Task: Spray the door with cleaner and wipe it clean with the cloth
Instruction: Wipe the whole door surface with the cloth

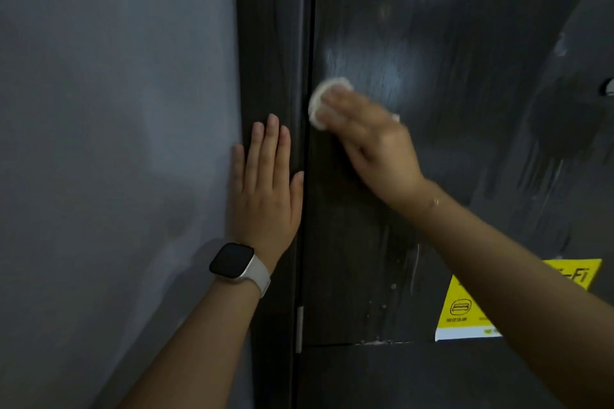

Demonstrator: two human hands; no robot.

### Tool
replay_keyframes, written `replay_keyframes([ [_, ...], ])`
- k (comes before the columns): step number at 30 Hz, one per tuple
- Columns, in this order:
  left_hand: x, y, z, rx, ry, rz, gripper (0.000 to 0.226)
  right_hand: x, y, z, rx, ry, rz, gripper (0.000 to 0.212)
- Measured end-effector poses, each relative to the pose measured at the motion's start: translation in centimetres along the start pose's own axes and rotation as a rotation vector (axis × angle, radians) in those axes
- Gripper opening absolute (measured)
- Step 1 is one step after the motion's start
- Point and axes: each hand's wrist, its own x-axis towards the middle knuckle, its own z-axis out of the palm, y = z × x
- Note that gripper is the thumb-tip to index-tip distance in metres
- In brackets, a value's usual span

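Observation:
The dark wood-grain door (pixel 432 109) fills the right half of the view, wet with streaks and drips of cleaner. My right hand (pixel 372 143) presses a small white cloth (pixel 320 101) flat against the door near its left edge; the hand is blurred. Only the cloth's upper left part shows past my fingers. My left hand (pixel 265 189) lies flat with fingers spread on the dark door frame (pixel 272 43), a watch on its wrist. No spray bottle is in view.
A grey wall (pixel 116 143) stands to the left of the frame. A yellow Wi-Fi sticker (pixel 471 305) is stuck low on the door, partly behind my right forearm. A metal fitting (pixel 608 87) shows at the right edge. A hinge (pixel 300 325) sits low on the frame.

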Motion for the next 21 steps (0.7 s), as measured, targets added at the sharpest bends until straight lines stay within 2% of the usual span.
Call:
replay_keyframes([
  [2, 0.1, 0.0, -0.2, -0.004, -0.005, -0.004, 0.056, 1.9, 0.5, 0.0, 0.016, 0.088, 0.044, 0.031],
  [5, 0.0, 0.3, -0.5, -0.039, -0.02, -0.033, 0.057, -1.0, -0.2, 1.5, 0.042, 0.069, 0.039, 0.031],
  [9, -2.2, 0.8, -0.7, 0.009, -0.058, -0.173, 0.06, -10.5, -2.7, 4.4, 0.187, -0.075, -0.002, 0.029],
  [13, -6.5, 2.0, -0.4, -0.008, -0.139, -0.198, 0.062, -18.6, -4.8, 6.7, 0.28, -0.237, -0.054, 0.029],
  [18, -9.2, 3.7, 0.5, 0.014, -0.19, -0.29, 0.067, -21.1, -4.0, 6.6, 0.345, -0.424, -0.084, 0.035],
  [19, -9.2, 4.0, 0.6, 0.006, -0.186, -0.31, 0.069, -20.4, -3.2, 6.1, 0.356, -0.42, -0.118, 0.034],
  [21, -9.1, 4.6, 0.8, -0.005, -0.177, -0.348, 0.072, -18.0, -1.4, 4.3, 0.349, -0.31, -0.119, 0.031],
])
